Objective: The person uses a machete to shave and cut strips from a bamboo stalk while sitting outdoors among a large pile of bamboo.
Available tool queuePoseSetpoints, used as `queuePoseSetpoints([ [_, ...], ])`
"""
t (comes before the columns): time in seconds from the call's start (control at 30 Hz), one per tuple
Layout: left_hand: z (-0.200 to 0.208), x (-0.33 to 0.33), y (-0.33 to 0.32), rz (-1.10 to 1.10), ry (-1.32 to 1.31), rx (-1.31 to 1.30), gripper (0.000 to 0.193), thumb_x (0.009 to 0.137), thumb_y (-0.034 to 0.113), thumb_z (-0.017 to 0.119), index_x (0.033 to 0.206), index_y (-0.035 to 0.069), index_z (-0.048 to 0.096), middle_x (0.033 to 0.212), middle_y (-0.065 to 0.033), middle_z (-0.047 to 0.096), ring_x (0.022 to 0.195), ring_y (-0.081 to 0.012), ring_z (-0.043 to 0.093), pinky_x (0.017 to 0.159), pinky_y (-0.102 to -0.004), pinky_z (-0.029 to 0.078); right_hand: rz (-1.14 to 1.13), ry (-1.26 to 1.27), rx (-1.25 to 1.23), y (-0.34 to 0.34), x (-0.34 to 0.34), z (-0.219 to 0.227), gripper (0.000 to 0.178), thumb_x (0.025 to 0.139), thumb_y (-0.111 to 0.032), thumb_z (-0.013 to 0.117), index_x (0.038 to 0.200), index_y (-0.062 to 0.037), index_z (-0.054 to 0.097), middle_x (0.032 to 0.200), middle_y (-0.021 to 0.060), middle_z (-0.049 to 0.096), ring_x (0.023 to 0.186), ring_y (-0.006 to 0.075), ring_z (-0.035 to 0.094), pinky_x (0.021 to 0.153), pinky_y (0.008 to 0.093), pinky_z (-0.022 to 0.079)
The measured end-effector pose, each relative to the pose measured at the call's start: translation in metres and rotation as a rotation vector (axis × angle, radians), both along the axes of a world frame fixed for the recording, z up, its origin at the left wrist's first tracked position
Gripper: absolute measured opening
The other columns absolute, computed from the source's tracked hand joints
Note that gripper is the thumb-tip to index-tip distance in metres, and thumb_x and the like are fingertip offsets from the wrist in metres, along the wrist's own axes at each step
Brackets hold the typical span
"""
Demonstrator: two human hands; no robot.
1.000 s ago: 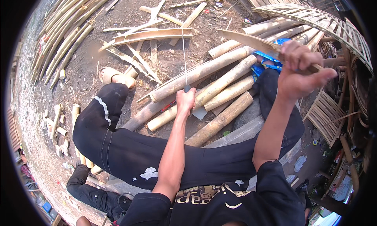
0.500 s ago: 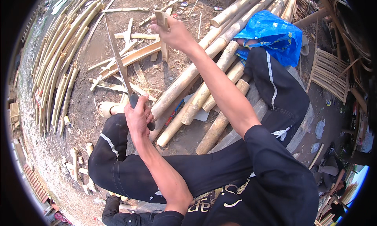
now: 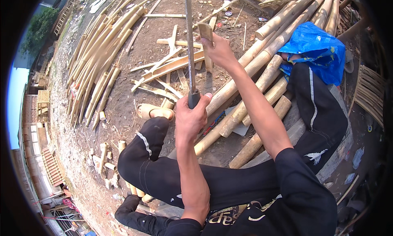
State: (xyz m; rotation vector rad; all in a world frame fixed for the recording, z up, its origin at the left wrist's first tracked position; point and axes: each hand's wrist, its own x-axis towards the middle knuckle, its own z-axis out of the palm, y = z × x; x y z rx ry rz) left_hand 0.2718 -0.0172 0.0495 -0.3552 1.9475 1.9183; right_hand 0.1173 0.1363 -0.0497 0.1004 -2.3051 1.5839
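My left hand (image 3: pixel 190 118) is wrapped round the dark handle of a long machete (image 3: pixel 189 43). Its blade points away from me and runs out past the top edge of the picture. To the right and farther off, my right hand (image 3: pixel 219 51) grips a split bamboo piece (image 3: pixel 206 31), whose curved end sticks out above the fingers. The blade passes just left of this piece, and a small gap shows between them. On the ground beyond my left hand lie several split bamboo lengths (image 3: pixel 176 66), crossing one another.
Thick bamboo poles (image 3: pixel 254 66) lie slantwise beside my legs, with a blue plastic bag (image 3: pixel 313 51) at my right knee. A stack of bamboo poles (image 3: pixel 102 51) covers the far left ground. A tan sandal (image 3: pixel 153 112) is near my left knee. Slatted bamboo panels (image 3: pixel 370 92) stand right.
The machete has swung from leaning left to nearly upright in view, closer to the bamboo piece. Both hands appear farther right, and the whole scene has shifted right as the view turned.
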Motion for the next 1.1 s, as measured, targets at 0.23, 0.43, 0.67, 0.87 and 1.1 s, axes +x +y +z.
queuePoseSetpoints([
  [0.23, 0.004, -0.008, 0.011, -0.044, -0.012, -0.068, 0.031, 0.092, 0.016, 0.070, 0.071, 0.010, 0.049, 0.048, 0.0067, 0.038, 0.036, -0.0039, 0.033, 0.035, -0.0245, 0.024, 0.024, -0.067, 0.028, 0.000, -0.003, -0.006, 0.022, 0.103, -0.026, 0.054, 0.118, -0.0170, 0.066, 0.094, 0.0042, 0.074, 0.092, 0.0237, 0.067, 0.098, 0.0437, 0.025],
  [0.43, -0.003, -0.015, 0.007, -0.024, -0.021, -0.142, 0.030, 0.091, 0.017, 0.070, 0.071, 0.010, 0.049, 0.049, 0.0068, 0.039, 0.037, -0.0036, 0.033, 0.036, -0.0249, 0.026, -0.003, -0.048, 0.069, -0.003, 0.000, -0.009, 0.023, 0.102, -0.025, 0.055, 0.122, -0.0190, 0.064, 0.092, 0.0053, 0.073, 0.090, 0.0245, 0.065, 0.095, 0.0429, 0.026],
  [0.67, -0.005, -0.014, 0.005, -0.071, -0.039, -0.073, 0.029, 0.090, 0.018, 0.070, 0.071, 0.008, 0.051, 0.050, 0.0055, 0.042, 0.038, -0.0050, 0.037, 0.037, -0.0261, 0.028, 0.065, -0.044, 0.082, -0.005, 0.000, -0.009, 0.022, 0.102, -0.024, 0.054, 0.119, -0.0170, 0.066, 0.088, 0.0093, 0.071, 0.089, 0.0263, 0.066, 0.095, 0.0430, 0.033],
  [0.87, -0.007, -0.016, 0.004, -0.075, -0.026, -0.185, 0.032, 0.087, 0.024, 0.071, 0.068, 0.005, 0.053, 0.052, 0.0029, 0.048, 0.041, -0.0071, 0.044, 0.040, -0.0277, 0.034, 0.092, -0.055, 0.048, -0.008, 0.000, -0.006, 0.023, 0.102, -0.024, 0.054, 0.122, -0.0194, 0.064, 0.086, 0.0114, 0.070, 0.090, 0.0311, 0.065, 0.094, 0.0478, 0.027],
  [1.1, -0.001, -0.022, -0.006, -0.059, -0.042, -0.198, 0.030, 0.086, 0.024, 0.071, 0.071, 0.005, 0.052, 0.050, 0.0020, 0.046, 0.038, -0.0083, 0.043, 0.037, -0.0283, 0.034, 0.084, -0.069, 0.113, -0.012, -0.005, -0.003, 0.023, 0.102, -0.024, 0.054, 0.122, -0.0199, 0.066, 0.088, 0.0126, 0.072, 0.092, 0.0327, 0.066, 0.096, 0.0483, 0.028],
])
